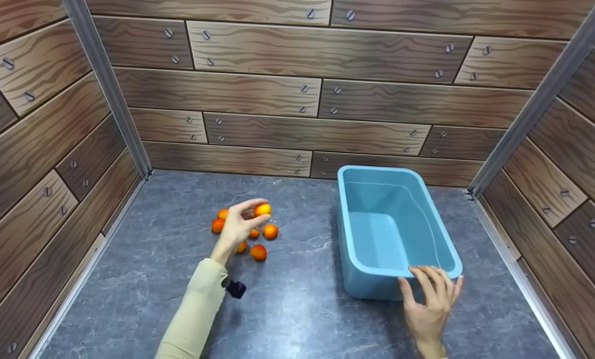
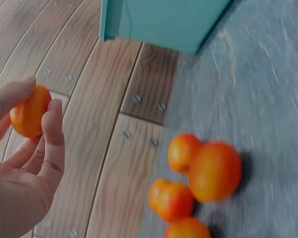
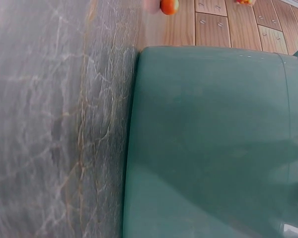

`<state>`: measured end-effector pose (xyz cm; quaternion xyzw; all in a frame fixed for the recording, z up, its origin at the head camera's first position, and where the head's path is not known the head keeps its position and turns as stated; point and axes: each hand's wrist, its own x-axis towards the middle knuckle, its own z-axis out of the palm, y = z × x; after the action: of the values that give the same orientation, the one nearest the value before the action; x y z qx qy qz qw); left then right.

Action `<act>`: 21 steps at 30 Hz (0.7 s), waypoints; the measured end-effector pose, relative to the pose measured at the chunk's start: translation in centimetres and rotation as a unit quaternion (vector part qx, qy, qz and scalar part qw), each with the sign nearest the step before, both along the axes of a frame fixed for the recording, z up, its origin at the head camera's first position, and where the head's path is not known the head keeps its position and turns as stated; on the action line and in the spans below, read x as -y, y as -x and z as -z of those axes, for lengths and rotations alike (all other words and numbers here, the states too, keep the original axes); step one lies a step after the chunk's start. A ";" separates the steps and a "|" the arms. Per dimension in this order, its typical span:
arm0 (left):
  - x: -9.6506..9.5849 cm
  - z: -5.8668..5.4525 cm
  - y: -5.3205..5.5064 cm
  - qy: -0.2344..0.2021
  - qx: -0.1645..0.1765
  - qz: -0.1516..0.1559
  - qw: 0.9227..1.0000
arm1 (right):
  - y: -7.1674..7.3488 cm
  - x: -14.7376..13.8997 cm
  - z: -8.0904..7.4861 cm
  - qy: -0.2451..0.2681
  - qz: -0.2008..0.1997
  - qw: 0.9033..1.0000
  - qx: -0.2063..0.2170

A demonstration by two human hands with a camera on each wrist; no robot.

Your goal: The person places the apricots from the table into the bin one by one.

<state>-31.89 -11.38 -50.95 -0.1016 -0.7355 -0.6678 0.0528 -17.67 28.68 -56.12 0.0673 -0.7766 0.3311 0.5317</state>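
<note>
My left hand [image 1: 237, 227] pinches a small orange-red tomato [image 1: 262, 209] between thumb and fingers, above a loose cluster. In the left wrist view the held tomato [image 2: 32, 113] looks smooth and slightly oval. Several more tomatoes lie below and around the hand, among them one tomato [image 1: 258, 252] nearest me and another tomato [image 1: 270, 231] to the right; the hand hides part of the group. On the right stands a blue plastic bin [image 1: 350, 239], its visible inside bare. My right hand [image 1: 429, 304] grips its near rim, fingers over the edge and thumb outside.
Wood-patterned panels [image 1: 262, 92] close in the back and both sides. The grey marbled tabletop [image 1: 287, 309] runs between the tomatoes and the bin. A metal rail [image 1: 85, 269] edges the left side, and the bin's far end stands near the back wall.
</note>
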 end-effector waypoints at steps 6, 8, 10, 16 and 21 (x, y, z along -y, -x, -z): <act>-2.9 -0.6 1.1 -0.017 -0.003 0.028 0.999 | 0.0 0.0 0.1 0.005 0.002 1.000 -0.002; -3.8 -0.9 1.5 -0.022 -0.007 0.043 0.999 | 0.0 0.0 0.1 0.006 0.003 1.000 -0.003; -4.7 -1.1 1.8 -0.031 -0.005 0.058 0.998 | 0.1 0.0 0.0 0.006 0.003 1.000 -0.003; -7.3 -1.7 2.5 -0.029 -0.024 0.070 0.997 | 0.1 0.1 0.1 0.003 -0.004 1.000 -0.004; -9.6 -2.4 3.2 0.001 -0.069 0.071 0.995 | 0.2 0.1 0.0 0.004 -0.007 1.000 -0.008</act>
<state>-35.08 -1.75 -48.52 -0.1994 -0.7216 -0.6607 0.0556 -17.84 28.62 -56.15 0.0733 -0.7706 0.3369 0.5360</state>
